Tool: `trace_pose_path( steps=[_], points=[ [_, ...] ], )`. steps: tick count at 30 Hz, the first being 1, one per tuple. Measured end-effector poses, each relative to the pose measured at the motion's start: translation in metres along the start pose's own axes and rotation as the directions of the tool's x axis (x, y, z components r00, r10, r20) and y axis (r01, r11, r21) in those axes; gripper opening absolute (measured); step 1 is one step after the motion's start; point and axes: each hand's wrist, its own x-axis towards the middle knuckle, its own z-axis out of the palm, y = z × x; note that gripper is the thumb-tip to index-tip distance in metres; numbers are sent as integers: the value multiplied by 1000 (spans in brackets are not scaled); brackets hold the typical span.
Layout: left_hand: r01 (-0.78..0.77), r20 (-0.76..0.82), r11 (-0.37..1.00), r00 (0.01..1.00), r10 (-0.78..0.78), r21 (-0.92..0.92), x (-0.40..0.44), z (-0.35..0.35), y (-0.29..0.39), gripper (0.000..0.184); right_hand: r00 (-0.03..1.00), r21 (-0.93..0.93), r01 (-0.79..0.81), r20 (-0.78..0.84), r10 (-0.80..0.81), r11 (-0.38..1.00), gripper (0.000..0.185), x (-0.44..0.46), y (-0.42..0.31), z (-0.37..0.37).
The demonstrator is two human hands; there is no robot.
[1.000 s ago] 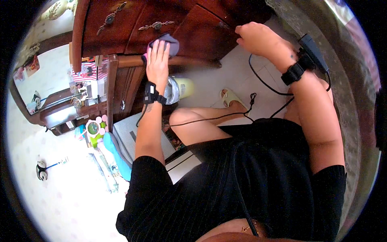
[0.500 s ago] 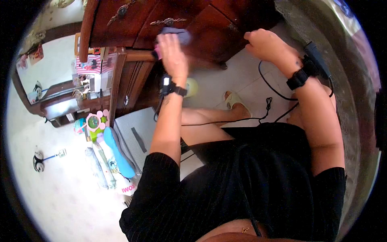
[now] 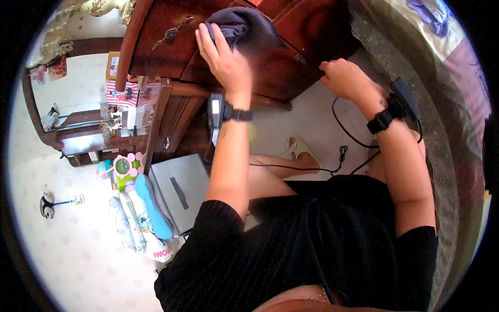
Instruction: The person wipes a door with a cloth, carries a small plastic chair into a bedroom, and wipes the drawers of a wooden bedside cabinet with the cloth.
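Note:
A dark grey cloth is bunched against the reddish-brown wooden drawer front. My left hand presses on it, fingers fairly straight over its near edge; the thumb is partly hidden by the cloth. An ornate metal drawer handle sits just left of that hand. Closer to the cabinet's right side, my right hand hovers with its fingers curled in, and no object shows in it. Both wrists wear black straps with small devices.
A black cable hangs across my legs. Left of me are a grey ribbed box, a blue rounded item and a mirrored dresser. A bed with a lace-edged cover lies on the right.
My left hand has moved up and slightly right along the drawer front, and the cloth now spreads out more widely. My right hand is slightly lower in view, still curled. The view has shifted slightly.

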Motion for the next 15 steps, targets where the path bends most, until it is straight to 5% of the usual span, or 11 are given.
trace_pose_path(
  steps=[4,12,15],
  points=[
    [-67,104,983,993,50,171,-19,48,1,46,999,22,-45,-10,45,999,25,-3,4,-6],
    [-139,513,947,813,276,-289,-124,93,-1,55,999,33,-51,-9,51,998,25,-10,16,-10],
    [60,559,952,820,124,-299,-127,61,11,56,995,32,-4,-96,7,999,25,-7,17,-7]
  ],
)
